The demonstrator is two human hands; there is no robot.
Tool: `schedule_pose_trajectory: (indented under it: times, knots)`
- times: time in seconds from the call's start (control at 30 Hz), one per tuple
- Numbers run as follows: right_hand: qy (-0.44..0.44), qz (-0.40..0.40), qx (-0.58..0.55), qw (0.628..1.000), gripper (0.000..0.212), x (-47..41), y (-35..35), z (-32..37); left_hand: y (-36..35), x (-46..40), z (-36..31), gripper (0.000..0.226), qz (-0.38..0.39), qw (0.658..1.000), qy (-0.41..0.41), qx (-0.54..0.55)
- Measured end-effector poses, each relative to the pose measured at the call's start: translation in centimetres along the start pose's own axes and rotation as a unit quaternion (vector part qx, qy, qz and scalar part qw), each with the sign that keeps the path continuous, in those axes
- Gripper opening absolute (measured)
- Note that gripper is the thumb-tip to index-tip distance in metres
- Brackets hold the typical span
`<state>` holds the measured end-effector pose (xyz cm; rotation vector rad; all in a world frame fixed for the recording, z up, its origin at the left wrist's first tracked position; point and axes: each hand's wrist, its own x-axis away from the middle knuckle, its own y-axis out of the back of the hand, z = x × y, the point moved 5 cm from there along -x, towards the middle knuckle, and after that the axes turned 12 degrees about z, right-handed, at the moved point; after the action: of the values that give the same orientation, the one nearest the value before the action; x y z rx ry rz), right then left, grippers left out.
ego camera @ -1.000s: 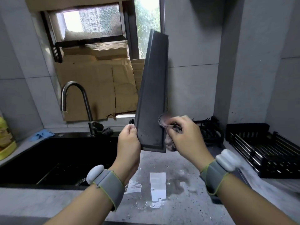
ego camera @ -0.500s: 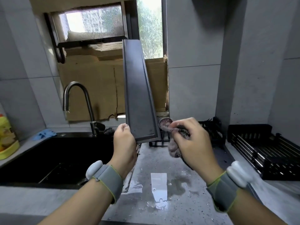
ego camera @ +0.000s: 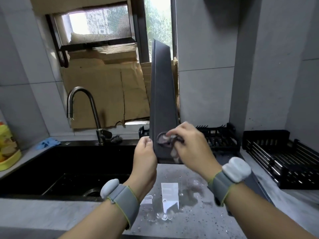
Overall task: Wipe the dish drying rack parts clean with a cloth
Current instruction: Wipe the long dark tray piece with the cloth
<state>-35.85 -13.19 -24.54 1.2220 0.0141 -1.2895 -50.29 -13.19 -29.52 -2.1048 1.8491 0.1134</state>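
Note:
A long dark grey drip tray (ego camera: 162,100) from the drying rack stands upright in front of me, over the wet counter. My left hand (ego camera: 145,157) grips its lower left edge. My right hand (ego camera: 189,145) holds a crumpled dark cloth (ego camera: 164,139) and presses it against the tray's lower face. Behind the tray a black rack part (ego camera: 219,137) sits against the back wall. Another black wire rack (ego camera: 284,159) rests on the counter at the right.
A black sink (ego camera: 69,166) with a curved tap (ego camera: 82,107) lies to the left. A yellow bottle (ego camera: 6,144) and a blue cloth (ego camera: 47,143) sit on the left counter. White paper slips (ego camera: 169,194) lie in a puddle on the speckled counter (ego camera: 189,219).
The tray swung from leaning left to nearly upright and shifted right. My right hand brought the cloth from beside the tray onto its lower face.

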Motion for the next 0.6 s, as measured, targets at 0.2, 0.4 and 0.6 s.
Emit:
schedule_pose_trajectory:
  times: [0.2, 0.4, 0.6]
  knots:
    - [0.049, 0.021, 0.044, 0.998, 0.031, 0.4, -1.7, 1.9, -1.8, 0.6, -0.5, 0.020, 0.033, 0.996, 0.019, 0.075]
    - [0.134, 0.098, 0.065, 0.984, 0.038, 4.4, -2.6, 1.5, -0.9, 0.7, 0.4, 0.020, 0.012, 0.989, 0.048, 0.137]
    - [0.053, -0.028, 0.045, 0.997, 0.035, 4.8, 1.3, -2.3, -0.6, 0.3, 0.0, 0.032, 0.014, 0.996, 0.050, 0.079]
